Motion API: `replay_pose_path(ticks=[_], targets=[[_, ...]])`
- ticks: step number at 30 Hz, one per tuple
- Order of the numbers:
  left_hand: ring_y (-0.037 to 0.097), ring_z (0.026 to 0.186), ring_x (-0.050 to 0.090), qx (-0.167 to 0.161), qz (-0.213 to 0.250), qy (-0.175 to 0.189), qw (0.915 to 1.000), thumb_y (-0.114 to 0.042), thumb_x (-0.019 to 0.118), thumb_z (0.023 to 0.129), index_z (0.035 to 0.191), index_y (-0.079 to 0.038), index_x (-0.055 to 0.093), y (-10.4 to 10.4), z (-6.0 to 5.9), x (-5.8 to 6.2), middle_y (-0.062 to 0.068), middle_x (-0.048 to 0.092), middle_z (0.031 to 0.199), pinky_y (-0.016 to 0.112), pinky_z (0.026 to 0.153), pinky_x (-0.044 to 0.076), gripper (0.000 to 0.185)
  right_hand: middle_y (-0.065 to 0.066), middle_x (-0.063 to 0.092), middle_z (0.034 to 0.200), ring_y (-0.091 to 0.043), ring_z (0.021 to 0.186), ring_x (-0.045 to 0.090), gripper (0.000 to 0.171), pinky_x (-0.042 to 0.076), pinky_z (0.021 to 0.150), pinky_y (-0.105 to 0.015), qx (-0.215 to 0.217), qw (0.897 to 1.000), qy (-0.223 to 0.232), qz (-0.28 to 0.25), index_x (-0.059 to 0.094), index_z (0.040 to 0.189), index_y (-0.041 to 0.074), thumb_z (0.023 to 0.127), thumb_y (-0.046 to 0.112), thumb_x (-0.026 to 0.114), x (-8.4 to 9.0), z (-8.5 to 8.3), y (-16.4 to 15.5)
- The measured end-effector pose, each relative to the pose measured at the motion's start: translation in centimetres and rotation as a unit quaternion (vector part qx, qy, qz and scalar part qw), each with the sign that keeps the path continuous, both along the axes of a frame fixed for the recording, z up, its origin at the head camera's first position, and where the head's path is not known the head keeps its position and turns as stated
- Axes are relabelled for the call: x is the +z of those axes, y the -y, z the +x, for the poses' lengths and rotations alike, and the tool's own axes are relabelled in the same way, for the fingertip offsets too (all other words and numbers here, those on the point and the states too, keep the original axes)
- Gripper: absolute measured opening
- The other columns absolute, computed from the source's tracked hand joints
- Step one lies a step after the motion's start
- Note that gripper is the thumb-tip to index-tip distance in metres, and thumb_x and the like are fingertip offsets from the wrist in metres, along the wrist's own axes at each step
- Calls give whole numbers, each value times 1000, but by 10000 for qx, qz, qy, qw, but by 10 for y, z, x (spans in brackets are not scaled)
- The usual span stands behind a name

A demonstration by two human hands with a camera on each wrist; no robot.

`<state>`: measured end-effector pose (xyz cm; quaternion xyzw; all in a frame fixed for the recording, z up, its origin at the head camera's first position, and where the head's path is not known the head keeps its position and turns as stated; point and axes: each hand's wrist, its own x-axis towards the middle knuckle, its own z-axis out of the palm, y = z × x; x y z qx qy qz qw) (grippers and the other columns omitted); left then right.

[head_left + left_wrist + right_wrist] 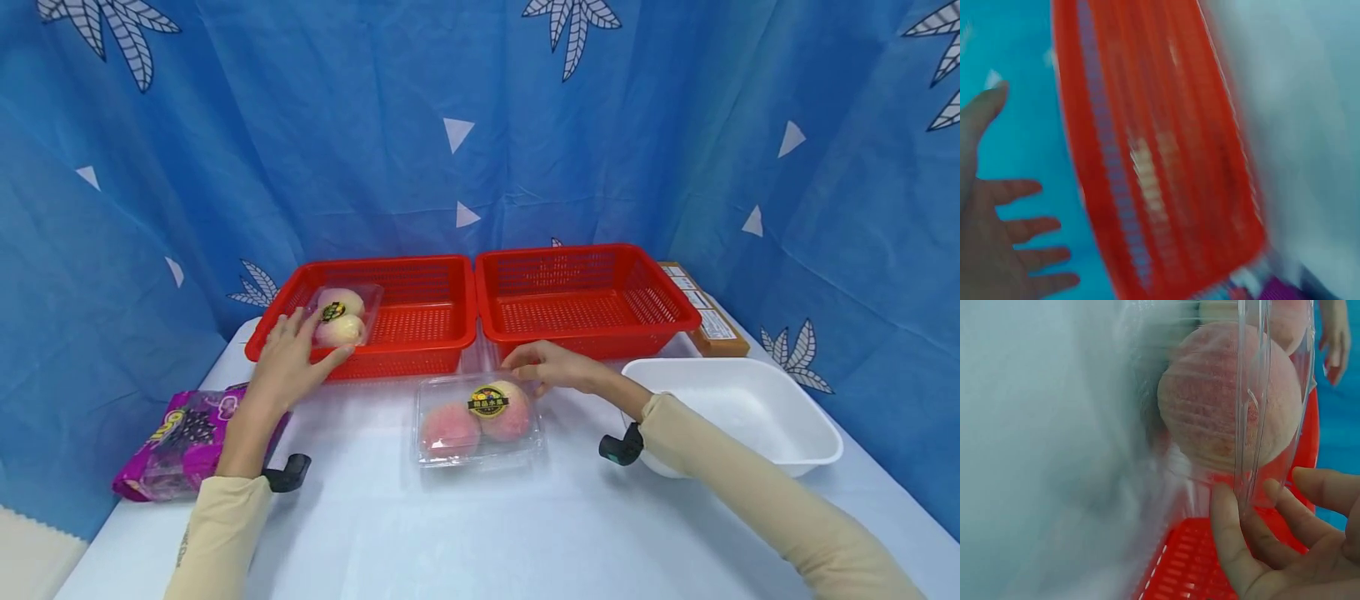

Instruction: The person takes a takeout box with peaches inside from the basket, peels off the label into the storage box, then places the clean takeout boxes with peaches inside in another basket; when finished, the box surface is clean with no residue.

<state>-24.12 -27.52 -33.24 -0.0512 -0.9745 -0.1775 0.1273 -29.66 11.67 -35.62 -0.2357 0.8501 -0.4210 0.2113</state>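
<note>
A clear plastic box of peaches (451, 429) with a black and gold label is on the white table in front of the two red baskets. At its back right corner, the fingers of my right hand (553, 367) are curled and pinch the edge. The right wrist view shows those fingertips (1224, 503) against the clear rim, beside a pink peach (1222, 400). My left hand (292, 362) is spread at the left red basket (423, 360), holding nothing. Inside that basket lies another box of paler peaches (341, 321), partly behind the left fingers. The left wrist view is blurred.
The right red basket (592, 340) adjoins the left one. A white tub (813, 446) stands at the right, with a brown carton (723, 342) behind it. A purple grape-printed bag (168, 454) lies by the left forearm. Blue curtain (360, 150) surrounds the table.
</note>
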Motion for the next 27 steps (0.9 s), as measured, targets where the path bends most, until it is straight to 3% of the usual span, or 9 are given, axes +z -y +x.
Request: replay_pose_path(ticks=[3, 6, 10, 14, 18, 21, 27], targets=[[43, 138, 28, -800, 124, -90, 9967, -58, 59, 87, 148, -8, 35, -33, 10, 3, 20, 33, 151, 68, 101, 31, 83, -15, 59, 126, -28, 111, 54, 38, 55, 83, -41, 46, 9986, -488, 176, 60, 127, 4, 91, 14, 60, 3, 4, -3], [33, 128, 46, -1622, 244, -15, 9865, -54, 65, 84, 141, -14, 48, -63, 22, 0, 11, 50, 141, 60, 98, 42, 72, -16, 62, 122, -29, 110, 56, 33, 53, 88, -42, 183, 9914, -1243, 354, 62, 123, 5, 91, 11, 60, 6, 10, -3], [24, 123, 51, -2255, 326, 302, 9732, -52, 71, 80, 137, -20, 54, -92, 28, -11, 2, 56, 134, 54, 97, 45, 67, -13, 63, 119, -30, 112, 55, 30, 51, 91, -44, 276, 9773, -2025, 550, 65, 120, 6, 91, 13, 63, 10, 22, 3], [26, 136, 37, -2418, 267, 877, 9660, -62, 68, 77, 145, -25, 43, -107, 23, -25, 1, 42, 147, 58, 103, 37, 81, -7, 62, 114, -26, 108, 53, 31, 51, 87, -40, 319, 9694, -2337, 680, 67, 118, 7, 90, 21, 67, 10, 32, 12], [29, 143, 24, -2420, 296, 1341, 9605, -71, 64, 74, 151, -26, 32, -114, 16, -38, 2, 28, 156, 60, 108, 29, 94, -2, 60, 98, -22, 93, 53, 28, 49, 73, -31, 453, 9665, -2392, 811, 70, 114, 10, 88, 21, 67, 7, 37, 21], [29, 144, 22, -2371, 420, 1456, 9596, -71, 65, 73, 151, -25, 31, -115, 14, -43, 4, 27, 156, 60, 109, 28, 97, -2, 56, 90, -20, 84, 51, 26, 45, 65, -27, 424, 9651, -2438, 856, 72, 110, 12, 85, 19, 68, 4, 38, 24], [31, 143, 23, -2359, 514, 1430, 9598, -69, 67, 73, 151, -24, 32, -116, 12, -45, 5, 28, 156, 61, 109, 27, 97, -3, 55, 88, -19, 82, 51, 12, 45, 63, -26, 251, 9675, -2438, 619, 70, 96, 14, 84, 13, 68, 1, 40, 27]])
